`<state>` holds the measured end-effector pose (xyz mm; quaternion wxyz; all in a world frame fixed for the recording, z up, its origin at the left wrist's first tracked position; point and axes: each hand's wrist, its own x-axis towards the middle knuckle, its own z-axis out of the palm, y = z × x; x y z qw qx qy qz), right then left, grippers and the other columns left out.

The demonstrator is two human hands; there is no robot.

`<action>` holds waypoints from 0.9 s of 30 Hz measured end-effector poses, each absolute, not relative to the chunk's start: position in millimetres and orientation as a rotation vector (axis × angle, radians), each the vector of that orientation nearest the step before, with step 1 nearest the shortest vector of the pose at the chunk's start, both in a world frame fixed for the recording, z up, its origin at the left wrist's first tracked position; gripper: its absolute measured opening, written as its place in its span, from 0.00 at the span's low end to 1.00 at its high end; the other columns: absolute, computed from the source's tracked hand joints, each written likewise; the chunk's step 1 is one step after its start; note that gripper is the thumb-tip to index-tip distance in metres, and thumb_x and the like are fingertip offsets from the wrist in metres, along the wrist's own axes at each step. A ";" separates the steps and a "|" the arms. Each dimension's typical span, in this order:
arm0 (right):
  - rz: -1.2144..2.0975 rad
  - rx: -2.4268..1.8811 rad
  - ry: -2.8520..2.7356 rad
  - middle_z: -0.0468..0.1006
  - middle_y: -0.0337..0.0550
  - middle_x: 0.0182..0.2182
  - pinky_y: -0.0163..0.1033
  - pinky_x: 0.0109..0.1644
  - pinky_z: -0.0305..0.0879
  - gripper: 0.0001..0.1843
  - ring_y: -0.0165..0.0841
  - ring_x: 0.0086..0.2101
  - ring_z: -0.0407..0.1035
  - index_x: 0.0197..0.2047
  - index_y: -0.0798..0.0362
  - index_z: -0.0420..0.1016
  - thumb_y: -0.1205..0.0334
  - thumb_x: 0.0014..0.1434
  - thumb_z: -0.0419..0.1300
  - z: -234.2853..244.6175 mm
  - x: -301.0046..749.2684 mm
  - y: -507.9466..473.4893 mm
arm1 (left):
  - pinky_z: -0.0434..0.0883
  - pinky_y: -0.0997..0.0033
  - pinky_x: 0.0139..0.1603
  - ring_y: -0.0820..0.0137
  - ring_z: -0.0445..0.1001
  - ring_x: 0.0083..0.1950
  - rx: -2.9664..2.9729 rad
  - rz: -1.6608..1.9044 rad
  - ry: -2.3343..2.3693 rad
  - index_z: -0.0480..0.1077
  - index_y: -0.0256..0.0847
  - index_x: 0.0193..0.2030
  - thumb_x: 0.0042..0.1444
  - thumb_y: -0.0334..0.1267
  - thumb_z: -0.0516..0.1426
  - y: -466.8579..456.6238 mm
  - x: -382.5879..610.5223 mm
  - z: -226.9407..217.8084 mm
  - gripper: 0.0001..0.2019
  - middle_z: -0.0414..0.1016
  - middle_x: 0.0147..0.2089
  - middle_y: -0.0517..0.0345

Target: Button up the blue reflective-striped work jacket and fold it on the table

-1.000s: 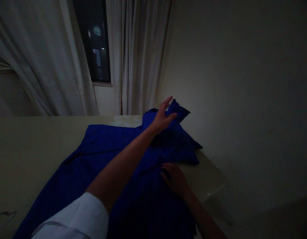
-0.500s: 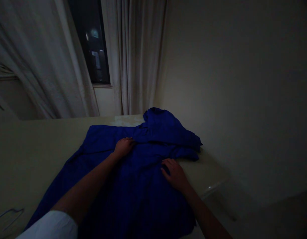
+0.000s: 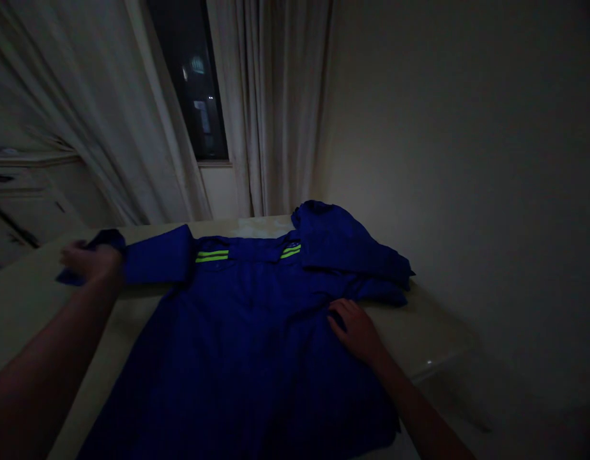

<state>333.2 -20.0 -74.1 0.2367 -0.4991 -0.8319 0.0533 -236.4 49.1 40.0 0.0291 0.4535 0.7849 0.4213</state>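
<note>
Hands well apart: the left hand point(image 3: 90, 263) grips the sleeve cuff point(image 3: 106, 239) of a blue work jacket point(image 3: 242, 338), while the right hand point(image 3: 355, 330) lies flat on its front.

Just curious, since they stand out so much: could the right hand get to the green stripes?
Probably yes: the right hand rests on the blue jacket not far below the green stripes, with only the jacket's fabric between them and nothing blocking the way.

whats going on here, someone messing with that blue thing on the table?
A person is handling a blue work jacket spread on a cream table. Their left hand grips the end of a sleeve stretched sideways, while their right hand rests on the jacket. Yellow-green reflective stripes cross its far edge, beside a bunched fold of the fabric.
</note>
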 end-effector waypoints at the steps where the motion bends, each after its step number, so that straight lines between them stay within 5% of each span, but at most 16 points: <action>1: 0.148 -1.357 -2.278 0.80 0.49 0.48 0.53 0.57 0.69 0.09 0.44 0.48 0.73 0.50 0.51 0.76 0.61 0.69 0.58 -75.3 333.9 -19.4 | 0.67 0.35 0.67 0.46 0.72 0.63 1.296 1.338 2.493 0.68 0.38 0.56 0.65 0.34 0.51 47.2 -238.1 32.8 0.15 0.81 0.51 0.52; 7: 0.132 -1.325 -2.278 0.80 0.49 0.49 0.53 0.57 0.70 0.10 0.44 0.49 0.73 0.50 0.49 0.76 0.60 0.70 0.57 -79.5 336.4 -18.7 | 0.72 0.61 0.64 0.57 0.79 0.58 1.760 0.912 2.136 0.76 0.41 0.49 0.58 0.37 0.58 81.1 -147.2 -27.8 0.13 0.83 0.54 0.50; 11: 0.109 -1.356 -2.291 0.80 0.49 0.49 0.52 0.57 0.70 0.10 0.43 0.49 0.73 0.51 0.50 0.76 0.60 0.70 0.58 -77.8 335.4 -20.9 | 0.68 0.55 0.67 0.51 0.75 0.64 1.943 0.681 2.144 0.75 0.35 0.53 0.60 0.37 0.56 112.5 -90.3 -40.6 0.16 0.79 0.59 0.36; 14: 0.103 -1.393 -2.279 0.80 0.49 0.50 0.52 0.58 0.70 0.09 0.43 0.49 0.73 0.51 0.51 0.76 0.62 0.69 0.58 -73.5 333.0 -23.6 | 0.71 0.43 0.61 0.38 0.76 0.61 1.747 0.711 2.230 0.75 0.32 0.42 0.59 0.44 0.58 133.0 -79.4 -42.0 0.14 0.79 0.51 0.25; 19: 0.116 -1.415 -2.278 0.80 0.48 0.50 0.51 0.58 0.70 0.08 0.43 0.49 0.73 0.50 0.50 0.75 0.64 0.67 0.61 -68.0 329.0 -26.4 | 0.76 0.47 0.49 0.40 0.79 0.52 1.233 0.957 2.017 0.69 0.39 0.27 0.50 0.42 0.67 166.8 -84.2 -31.9 0.13 0.78 0.31 0.44; 23: 0.113 -1.448 -2.274 0.80 0.48 0.50 0.52 0.58 0.70 0.08 0.43 0.50 0.72 0.50 0.49 0.75 0.64 0.67 0.61 -68.5 329.1 -26.5 | 0.77 0.59 0.49 0.61 0.79 0.47 1.239 1.195 1.742 0.74 0.38 0.42 0.63 0.47 0.62 196.7 -80.1 7.6 0.13 0.80 0.36 0.52; 27: 0.137 -1.450 -2.279 0.79 0.48 0.50 0.51 0.58 0.70 0.09 0.43 0.50 0.72 0.51 0.49 0.75 0.63 0.68 0.60 -69.1 330.2 -25.5 | 0.75 0.67 0.56 0.75 0.78 0.51 1.176 1.585 1.326 0.63 0.49 0.64 0.71 0.43 0.54 216.9 -62.9 39.4 0.17 0.78 0.53 0.58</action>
